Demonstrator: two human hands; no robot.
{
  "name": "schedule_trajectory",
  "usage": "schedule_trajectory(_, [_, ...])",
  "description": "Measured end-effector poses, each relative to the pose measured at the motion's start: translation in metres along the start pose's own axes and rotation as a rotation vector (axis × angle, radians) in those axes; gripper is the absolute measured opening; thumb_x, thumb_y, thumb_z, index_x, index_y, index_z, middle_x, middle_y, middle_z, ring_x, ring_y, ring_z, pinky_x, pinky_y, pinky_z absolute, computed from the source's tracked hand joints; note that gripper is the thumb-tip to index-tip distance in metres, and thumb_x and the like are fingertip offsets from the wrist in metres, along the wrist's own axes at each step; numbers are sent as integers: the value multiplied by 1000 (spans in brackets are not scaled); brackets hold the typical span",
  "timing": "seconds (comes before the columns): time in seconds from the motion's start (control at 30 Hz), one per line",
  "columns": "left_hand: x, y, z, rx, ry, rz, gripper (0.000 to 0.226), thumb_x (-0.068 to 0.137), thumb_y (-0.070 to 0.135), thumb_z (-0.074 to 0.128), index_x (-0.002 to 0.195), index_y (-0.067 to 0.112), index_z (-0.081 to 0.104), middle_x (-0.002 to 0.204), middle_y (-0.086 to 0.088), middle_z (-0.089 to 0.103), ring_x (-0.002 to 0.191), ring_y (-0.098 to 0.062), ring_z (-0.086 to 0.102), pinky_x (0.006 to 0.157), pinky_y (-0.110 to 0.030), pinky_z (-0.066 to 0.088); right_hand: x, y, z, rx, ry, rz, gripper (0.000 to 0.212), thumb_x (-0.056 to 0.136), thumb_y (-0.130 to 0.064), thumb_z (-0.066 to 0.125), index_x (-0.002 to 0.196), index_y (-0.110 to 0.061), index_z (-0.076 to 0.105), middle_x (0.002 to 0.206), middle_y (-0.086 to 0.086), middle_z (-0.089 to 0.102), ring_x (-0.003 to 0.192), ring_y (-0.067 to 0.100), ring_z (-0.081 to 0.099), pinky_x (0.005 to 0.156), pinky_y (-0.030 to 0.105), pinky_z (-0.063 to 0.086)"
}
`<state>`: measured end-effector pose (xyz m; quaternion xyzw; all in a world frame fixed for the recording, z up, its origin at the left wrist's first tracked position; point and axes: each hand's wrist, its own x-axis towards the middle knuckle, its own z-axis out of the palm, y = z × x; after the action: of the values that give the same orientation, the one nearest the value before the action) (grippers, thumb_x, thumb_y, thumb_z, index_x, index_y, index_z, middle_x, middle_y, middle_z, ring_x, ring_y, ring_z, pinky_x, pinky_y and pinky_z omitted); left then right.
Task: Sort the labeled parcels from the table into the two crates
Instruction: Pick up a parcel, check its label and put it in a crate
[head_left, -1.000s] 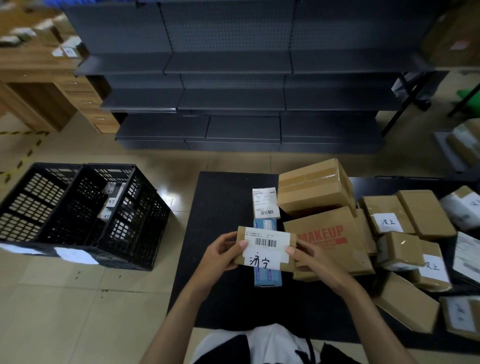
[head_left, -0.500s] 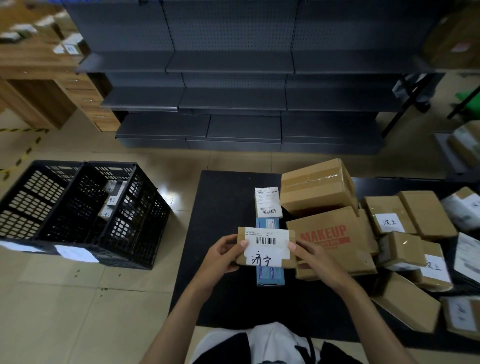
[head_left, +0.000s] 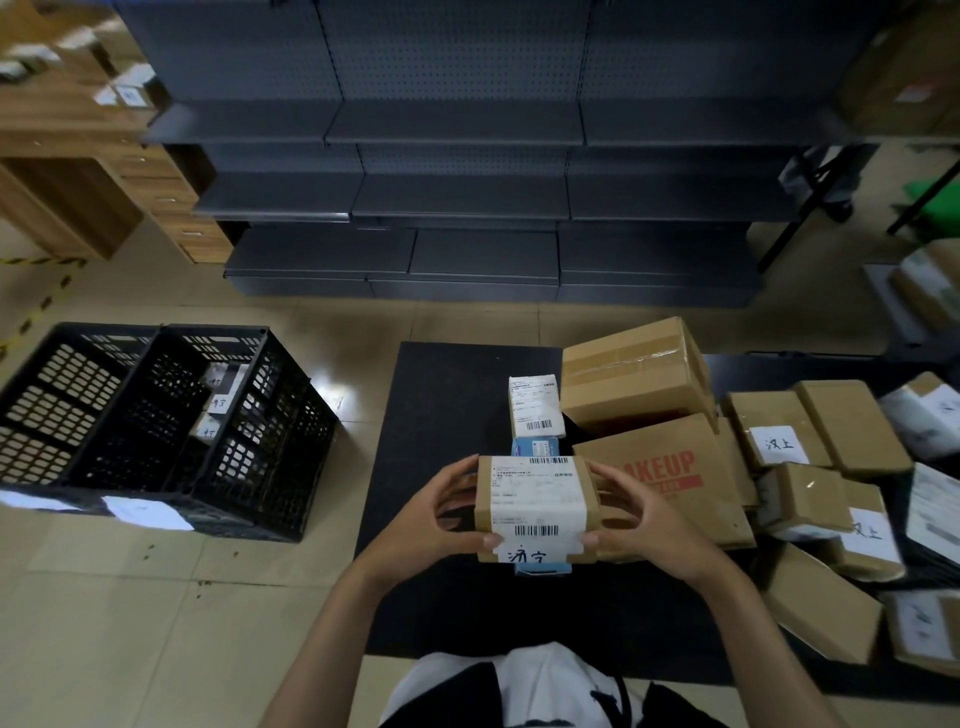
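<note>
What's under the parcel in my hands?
A blue box on the black table shows past the far and near edges of the parcel; its middle is covered.

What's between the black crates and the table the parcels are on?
Nothing but bare tiled floor, as the head view shows, separates the crates from the table.

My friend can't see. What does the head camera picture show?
A left hand and a right hand hold a small brown cardboard parcel with a white label above a black table. More brown parcels are piled on its right side, and two black plastic crates stand on the floor to the left.
</note>
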<state>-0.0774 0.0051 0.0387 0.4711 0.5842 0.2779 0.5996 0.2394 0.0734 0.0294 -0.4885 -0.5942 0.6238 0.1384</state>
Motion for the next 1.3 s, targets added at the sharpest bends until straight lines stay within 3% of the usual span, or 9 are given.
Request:
schedule_trajectory(0.17, [2, 3, -4, 146, -8, 119, 98, 73, 17, 97, 152, 32, 40, 149, 18, 56, 140, -3, 51, 119, -32, 41, 2, -5, 5, -116, -4, -56, 103, 67, -31, 99, 150, -43, 39, 144, -29, 54, 139, -6, 45, 110, 33, 41])
schedule_trajectory(0.3, [6, 4, -4, 238, 23, 176, 96, 75, 20, 95, 150, 36, 36, 149, 26, 51, 142, 2, 46, 117, -25, 37, 6, -6, 7, -175, 25, -95, 102, 70, -25, 97, 149, -44, 35, 141, -38, 50, 138, -12, 41, 113, 29, 37])
schedule_trajectory(0.5, [11, 2, -4, 271, 67, 222, 97, 75, 16, 94, 149, 38, 36, 148, 32, 49, 142, 5, 44, 112, -10, 35, 11, -4, 7, -191, 52, -118, 102, 69, -20, 96, 148, -44, 36, 141, -39, 49, 139, -12, 39, 116, 29, 34])
schedule_trajectory(0.73, [13, 0, -4, 280, 87, 234, 96, 75, 15, 94, 147, 39, 37, 148, 33, 49, 142, 5, 44, 112, -11, 35, 15, -4, 8, -192, 76, -140, 102, 67, -25, 98, 147, -45, 38, 144, -32, 51, 141, -8, 40, 115, 35, 36])
schedule_trajectory(0.97, [15, -4, -4, 297, 98, 223, 98, 74, 16, 95, 148, 41, 36, 149, 32, 48, 143, 4, 43, 117, -26, 35, 16, -3, 8, -194, 81, -151, 101, 66, -25, 98, 145, -47, 38, 143, -34, 51, 140, -9, 41, 115, 35, 37])
schedule_trajectory(1.3, [13, -5, -2, 301, 100, 214, 98, 74, 18, 95, 149, 41, 35, 149, 34, 47, 142, 6, 43, 117, -25, 36, 16, -3, 7, -198, 67, -148, 101, 67, -23, 97, 146, -46, 38, 142, -35, 51, 139, -10, 41, 116, 35, 37])
